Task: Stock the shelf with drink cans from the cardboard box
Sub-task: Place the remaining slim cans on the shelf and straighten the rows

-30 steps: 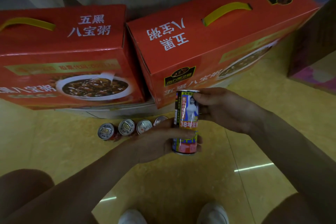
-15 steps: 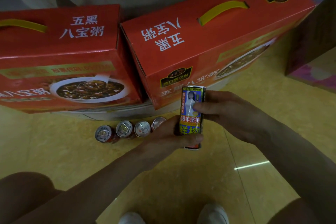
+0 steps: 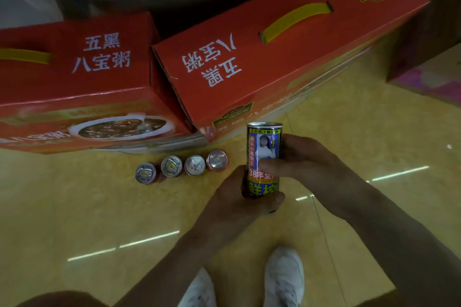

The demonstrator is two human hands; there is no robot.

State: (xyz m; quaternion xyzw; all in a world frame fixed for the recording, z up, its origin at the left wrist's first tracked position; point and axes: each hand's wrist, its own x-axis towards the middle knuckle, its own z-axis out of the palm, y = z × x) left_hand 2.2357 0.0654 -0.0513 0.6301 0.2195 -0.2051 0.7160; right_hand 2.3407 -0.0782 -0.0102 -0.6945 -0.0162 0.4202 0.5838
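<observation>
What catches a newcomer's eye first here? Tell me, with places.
A tall can with a blue-and-yellow label stands out at centre, gripped low by the left hand and higher by the right hand. Behind it lie two big red boxes. A row of four small cans stands on the yellow floor before them.

Glossy yellow tiled floor point(image 3: 99, 219), bright light streaks point(image 3: 149, 238) reflected; dark brown furniture point(image 3: 429, 40) at right edge, possibly cabinet; pink-purple patch point(image 3: 424, 85) at its foot
</observation>
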